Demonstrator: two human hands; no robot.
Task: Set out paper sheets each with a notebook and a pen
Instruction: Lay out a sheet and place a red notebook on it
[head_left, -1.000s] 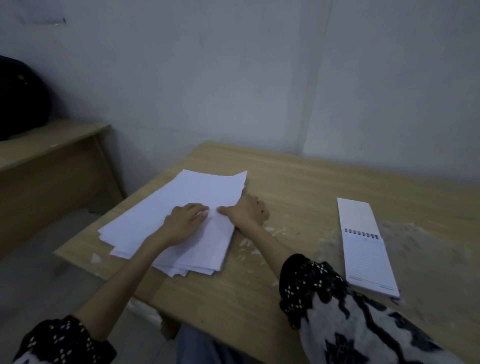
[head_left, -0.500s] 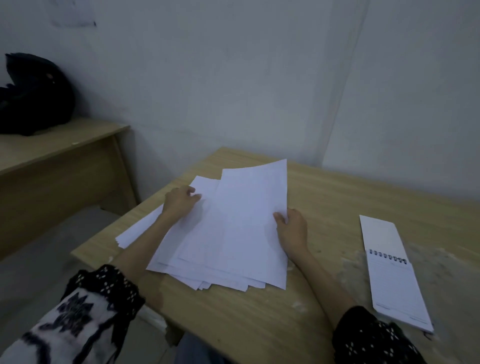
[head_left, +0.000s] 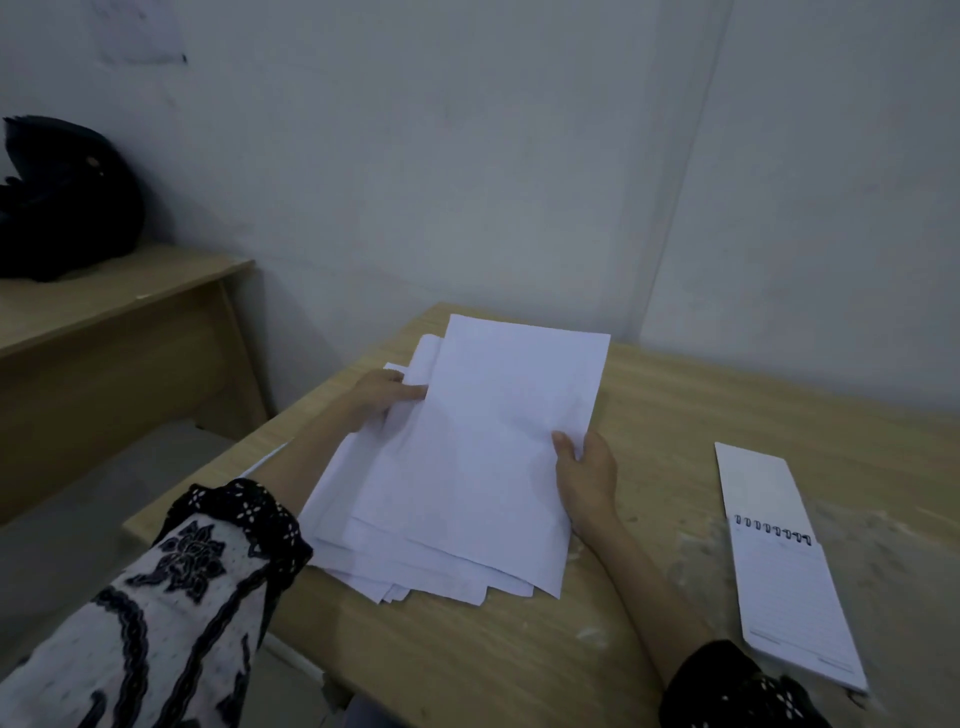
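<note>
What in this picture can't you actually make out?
- How many loose white paper sheets: head view, the top sheet covers the pile.
- Any pen: none shows.
- The open white spiral notebook: its writing is too blurred to read.
- The black bag on the side desk: cut off by the left edge.
- The right hand's fingers: under the sheet.

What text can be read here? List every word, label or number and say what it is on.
No text can be read.
Top sheet, held by the right hand: looks blank.
Paper stack, under the left hand: looks blank.
Spiral notebook: faint ruled lines only; any print is too small to read.
Paper on the wall: too faint to read.
</note>
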